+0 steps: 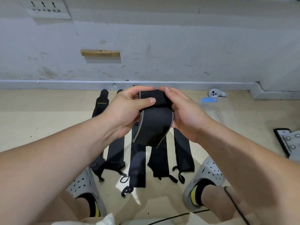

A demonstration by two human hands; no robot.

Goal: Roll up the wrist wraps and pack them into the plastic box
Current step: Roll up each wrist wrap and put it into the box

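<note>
A black wrist wrap [152,125] with grey edges is held in the air in front of me, its top end rolled up and its loose tail hanging down. My left hand [128,109] grips the roll from the left, thumb across its front. My right hand [183,111] curls round the roll from the right. Several more black wrist wraps [138,161] lie flat side by side on the floor below. The clear plastic box [215,109] with a blue label sits on the floor to the right, partly hidden by my right hand.
My two feet in grey perforated slippers [206,177] stand either side of the laid-out wraps. A white controller [215,93] lies by the wall skirting at the right. A black and metal object [287,142] sits at the right edge. A thin black cable [233,203] runs over my right leg.
</note>
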